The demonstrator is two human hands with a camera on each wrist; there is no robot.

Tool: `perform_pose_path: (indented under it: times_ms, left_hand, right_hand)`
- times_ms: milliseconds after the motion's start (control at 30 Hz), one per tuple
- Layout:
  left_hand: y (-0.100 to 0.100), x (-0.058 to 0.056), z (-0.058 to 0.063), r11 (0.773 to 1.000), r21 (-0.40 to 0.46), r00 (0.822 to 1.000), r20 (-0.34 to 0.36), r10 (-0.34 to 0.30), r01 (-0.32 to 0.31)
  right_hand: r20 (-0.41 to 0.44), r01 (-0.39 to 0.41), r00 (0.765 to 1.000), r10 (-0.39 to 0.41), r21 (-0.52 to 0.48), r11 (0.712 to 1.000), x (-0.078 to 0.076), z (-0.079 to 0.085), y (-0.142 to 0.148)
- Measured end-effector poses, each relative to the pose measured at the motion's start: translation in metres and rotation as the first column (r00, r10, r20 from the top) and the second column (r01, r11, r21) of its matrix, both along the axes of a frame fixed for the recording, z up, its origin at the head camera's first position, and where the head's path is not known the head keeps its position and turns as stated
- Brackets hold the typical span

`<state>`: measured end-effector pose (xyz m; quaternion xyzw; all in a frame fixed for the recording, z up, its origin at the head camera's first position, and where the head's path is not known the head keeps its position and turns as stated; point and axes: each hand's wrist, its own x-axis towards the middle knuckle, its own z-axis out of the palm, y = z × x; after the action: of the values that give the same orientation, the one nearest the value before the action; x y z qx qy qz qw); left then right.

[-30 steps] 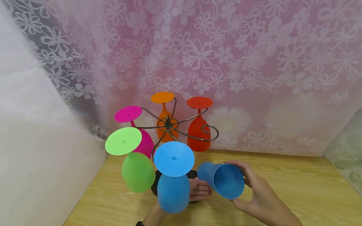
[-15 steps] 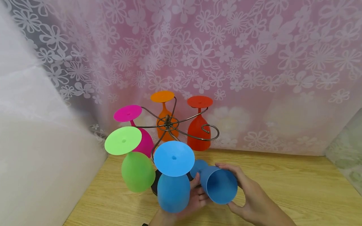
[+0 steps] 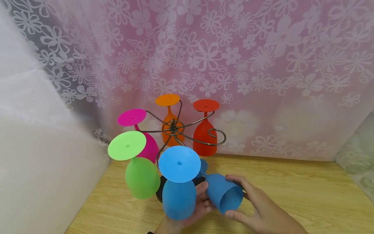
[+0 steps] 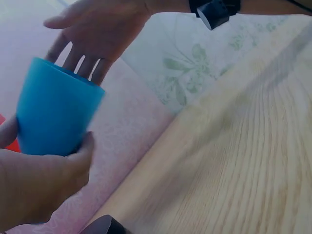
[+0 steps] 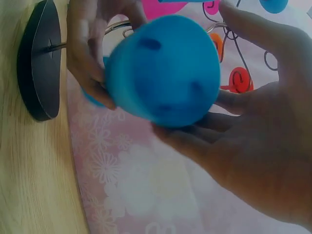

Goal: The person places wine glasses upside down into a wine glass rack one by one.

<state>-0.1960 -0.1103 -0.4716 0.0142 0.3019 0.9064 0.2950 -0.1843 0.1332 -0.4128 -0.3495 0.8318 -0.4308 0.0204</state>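
A blue goblet [image 3: 217, 188] lies tilted between my hands, its mouth facing lower right in the head view. My left hand [image 3: 201, 209] grips it low on the bowl, near the stem; the left wrist view shows thumb and fingers on both sides of the bowl [image 4: 56, 112]. Around the rim is my right hand [image 3: 260, 208], thumb spread and fingers nearly straight; some fingers touch the cup. In the right wrist view the goblet [image 5: 170, 73] is blurred. Another blue goblet [image 3: 179, 165], hanging upside down, hides part of my left hand in the head view.
Upside-down goblets in green [image 3: 127, 146], magenta [image 3: 131, 117], orange [image 3: 167, 100] and red [image 3: 205, 105] hang on a wire rack [image 3: 173, 127]. One curled arm [image 3: 220, 138] bears none. Its dark base [image 5: 39, 63] stands on the wooden table [image 3: 292, 185]. A flowered curtain [image 3: 263, 81] hangs behind.
The goblet has moved left and turned, so more of its side shows. My left hand, flat beside it earlier, now grips its bowl. My right hand has shifted slightly left.
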Motion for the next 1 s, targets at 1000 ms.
perform_pose_path:
  times_ms: [1000]
  left_hand:
    - [0.011, 0.002, -0.015, 0.969, -0.212, 0.929, -0.369, 0.042, -0.128]
  right_hand:
    - [0.282, -0.063, 0.959, 0.019, 0.146, 0.987, -0.020, -0.020, 0.010]
